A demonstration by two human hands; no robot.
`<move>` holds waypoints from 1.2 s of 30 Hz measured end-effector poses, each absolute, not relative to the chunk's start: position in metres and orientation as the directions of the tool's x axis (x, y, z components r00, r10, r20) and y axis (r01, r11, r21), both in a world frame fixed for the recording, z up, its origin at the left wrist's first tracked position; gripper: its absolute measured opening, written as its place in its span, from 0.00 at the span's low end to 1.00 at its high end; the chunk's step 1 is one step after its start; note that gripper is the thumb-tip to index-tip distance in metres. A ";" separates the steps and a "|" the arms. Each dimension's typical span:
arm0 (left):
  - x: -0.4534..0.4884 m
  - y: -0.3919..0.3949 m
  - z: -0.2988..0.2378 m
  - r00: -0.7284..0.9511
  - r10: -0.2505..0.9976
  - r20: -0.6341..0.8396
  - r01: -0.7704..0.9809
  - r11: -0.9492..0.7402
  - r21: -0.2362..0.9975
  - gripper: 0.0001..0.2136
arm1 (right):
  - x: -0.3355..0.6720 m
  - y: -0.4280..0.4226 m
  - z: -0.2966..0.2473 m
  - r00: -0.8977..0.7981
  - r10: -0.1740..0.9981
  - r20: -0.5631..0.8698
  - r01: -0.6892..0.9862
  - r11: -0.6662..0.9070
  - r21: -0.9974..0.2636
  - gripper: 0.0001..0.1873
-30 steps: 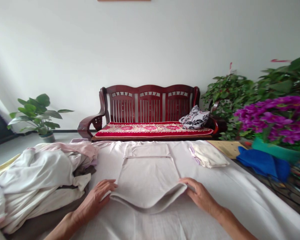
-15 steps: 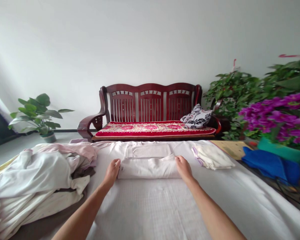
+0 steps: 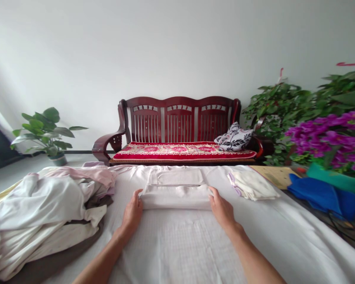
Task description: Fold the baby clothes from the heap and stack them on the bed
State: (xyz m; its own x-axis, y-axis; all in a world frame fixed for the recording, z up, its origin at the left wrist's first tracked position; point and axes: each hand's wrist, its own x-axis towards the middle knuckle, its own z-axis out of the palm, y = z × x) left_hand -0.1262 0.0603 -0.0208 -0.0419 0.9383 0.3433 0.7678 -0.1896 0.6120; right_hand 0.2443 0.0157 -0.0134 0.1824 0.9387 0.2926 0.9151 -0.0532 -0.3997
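Note:
A white garment, folded into a wide strip, lies across the middle of the cloth-covered surface. Its far part stays flat behind the thicker near fold. My left hand has its fingers closed on the left end of that fold. At the opposite end, my right hand grips the fold between thumb and fingers. Both hands' fingertips are partly hidden by the fabric. Right of the garment rests a folded cream cloth with a lilac edge.
A loose heap of clothes covers the left side. On the right are a blue cloth, a board and purple flowers in a teal pot. A wooden bench with a patterned cushion stands behind.
The near fold's top edge now looks straighter and lies flatter. My hands have rolled slightly at its ends, with wrists turned and forearms shifted a little, still gripping it.

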 end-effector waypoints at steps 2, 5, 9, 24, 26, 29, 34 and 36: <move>-0.128 0.059 -0.018 0.031 0.947 0.320 0.826 -0.205 0.526 0.21 | 0.250 0.014 -0.010 0.218 0.947 0.237 0.931 -0.129 -0.342 0.25; -0.129 0.051 -0.008 0.108 0.966 0.237 0.916 -0.189 0.354 0.21 | 0.256 0.008 -0.003 0.193 0.949 0.248 0.967 -0.141 -0.212 0.24; -0.117 0.041 0.010 0.186 0.920 0.345 0.960 -0.244 0.133 0.22 | 0.240 0.002 0.011 0.143 0.919 0.367 0.984 -0.092 -0.155 0.24; -0.080 0.062 -0.019 0.471 0.853 0.225 0.861 -0.500 0.095 0.26 | 0.162 0.019 -0.021 -0.201 0.941 0.272 0.959 0.245 -0.142 0.31; -0.095 0.062 -0.020 0.456 0.864 0.214 0.872 -0.482 0.090 0.26 | 0.183 0.015 -0.019 -0.175 0.953 0.248 0.970 0.209 -0.120 0.31; -0.115 0.061 -0.017 0.415 0.895 0.164 0.897 -0.432 0.092 0.26 | 0.212 0.011 -0.016 -0.113 0.974 0.198 0.986 0.135 -0.100 0.31; -0.146 0.059 -0.008 0.362 0.925 0.115 0.919 -0.375 0.124 0.25 | 0.244 0.010 -0.020 -0.080 0.981 0.176 0.987 0.102 -0.123 0.30; -0.153 0.059 -0.003 0.354 0.927 0.126 0.916 -0.371 0.153 0.23 | 0.250 0.012 -0.021 -0.064 0.969 0.239 0.980 0.106 -0.166 0.29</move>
